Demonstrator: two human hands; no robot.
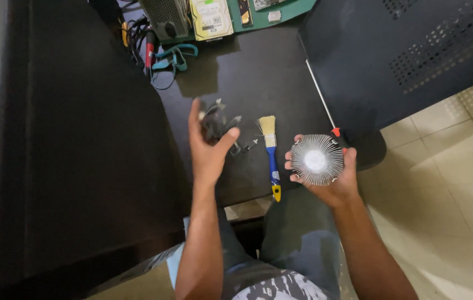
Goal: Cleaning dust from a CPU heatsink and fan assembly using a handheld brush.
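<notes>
The right hand (334,180) is cupping a round metal heat sink (317,159) from below, with its fingers (293,166) curling up around the rim and the thumb pressing on the far side. The finned disc is facing up toward the camera, with its bright centre showing, and it is hovering just past the near right corner of the dark bench (259,83), partly over the tiled floor (447,166).

The left hand (207,147) is rising to the left of it, closing around a small dark part with wires (214,123); its thumb is pinching the part against the palm while the other fingers are standing almost straight. The part is blurred, so what it is exactly cannot be told.

The two hands are sitting side by side at much the same height, well apart, with a paintbrush (271,155) lying on the bench between them. The brush is running with its long axis from the far side toward the near edge, bristles pointing away and the blue and yellow handle reaching toward the person. It is lying nearer to the left hand's thumb than to the right hand, though both are within easy reach.

A long thin screwdriver (320,97) with a red handle is lying slantwise just beyond the heat sink, its handle end touching or nearly touching the right hand's fingertips.
</notes>
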